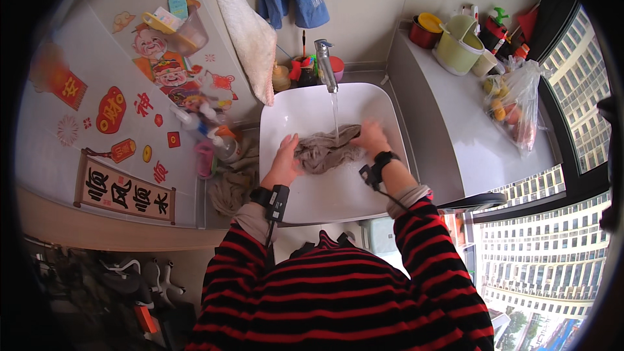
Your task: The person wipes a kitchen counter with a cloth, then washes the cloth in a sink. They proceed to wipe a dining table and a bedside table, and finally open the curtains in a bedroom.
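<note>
A wet grey-brown cloth (pixel 325 152) lies bunched up in the white washbasin (pixel 317 207). Water runs onto it from the chrome tap (pixel 325 66) above. At the cloth's left end is my left hand (pixel 284 162), touching its edge; the cloth hides some of the fingers, so their grip is unclear. My right hand (pixel 373 139), blurred by motion, has the cloth's right end between thumb and fingers. Both wrists wear black straps with small devices and cables.
More brown cloth (pixel 234 190) lies left of the basin, near pump bottles (pixel 225 146) and a pink container (pixel 205 160). A white towel (pixel 246 29) hangs down close to the basin's back-left corner. On the right ledge stand a green bucket (pixel 458 51) and a plastic bag of fruit (pixel 516 107).
</note>
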Demonstrator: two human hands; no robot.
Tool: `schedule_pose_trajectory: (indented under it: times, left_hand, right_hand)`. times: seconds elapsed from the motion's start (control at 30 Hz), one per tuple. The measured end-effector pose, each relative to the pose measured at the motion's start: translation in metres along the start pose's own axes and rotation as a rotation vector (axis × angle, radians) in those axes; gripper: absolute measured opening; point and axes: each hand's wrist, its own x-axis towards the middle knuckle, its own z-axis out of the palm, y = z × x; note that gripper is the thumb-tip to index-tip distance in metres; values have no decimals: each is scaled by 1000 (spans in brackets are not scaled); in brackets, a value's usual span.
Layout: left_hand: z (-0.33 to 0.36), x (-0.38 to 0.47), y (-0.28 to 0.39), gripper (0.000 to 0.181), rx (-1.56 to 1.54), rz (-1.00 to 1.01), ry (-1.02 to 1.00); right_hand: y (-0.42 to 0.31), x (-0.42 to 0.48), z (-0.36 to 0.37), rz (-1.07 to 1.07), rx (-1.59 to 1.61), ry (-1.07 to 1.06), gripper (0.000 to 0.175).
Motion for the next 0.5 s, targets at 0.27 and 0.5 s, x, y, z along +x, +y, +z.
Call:
schedule_pose_trajectory:
  times: [0.27, 0.5]
  left_hand:
    - [31, -4, -1, 67, -90, -118, -273]
    - [52, 30, 5, 30, -645, 15, -152]
  right_hand:
    - [-91, -54, -57, -120, 1112, -426, 44]
    - [-111, -71, -70, -306, 532, 121, 41]
